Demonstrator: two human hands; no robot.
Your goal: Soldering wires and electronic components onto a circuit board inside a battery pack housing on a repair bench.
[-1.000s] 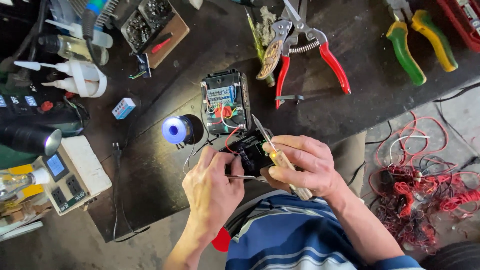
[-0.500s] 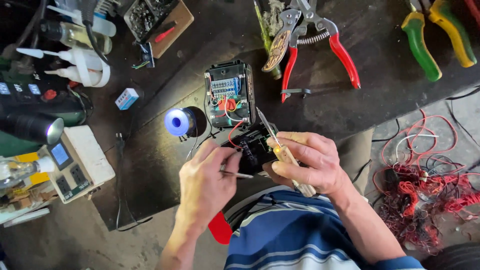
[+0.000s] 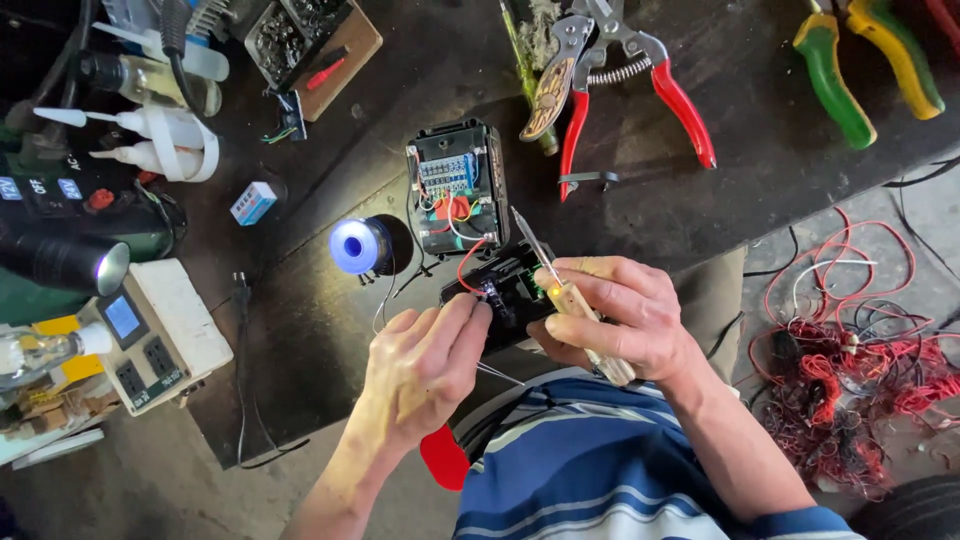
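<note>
the right hand [image 3: 625, 315] holds a soldering iron [image 3: 560, 290] with a pale handle, its fingers wrapped tight around it, and the thin metal tip points up and away toward the open battery pack [image 3: 455, 185]. the left hand [image 3: 425, 365] has its fingers pinched narrow on a thin piece of solder wire [image 3: 497, 373], right at a small black part [image 3: 500, 290] that both hands keep at the near edge of the dark surface [image 3: 300, 320]. a red wire [image 3: 470, 262] runs from the small black part up to the open battery pack, which lies just behind it with its lid off and its little wires showing. it looks like the work is in the middle: the pack is already open and the wire is in place, but the iron tip is not touching the joint and the pack is not closed up yet. a spool of solder [image 3: 358, 245] sits just left of the pack. red pruning shears [image 3: 625, 75] lie farther back, green and yellow pliers [image 3: 865, 65] sit at the far right, and a tangle of red wires [image 3: 865, 385] lies on the floor.
</note>
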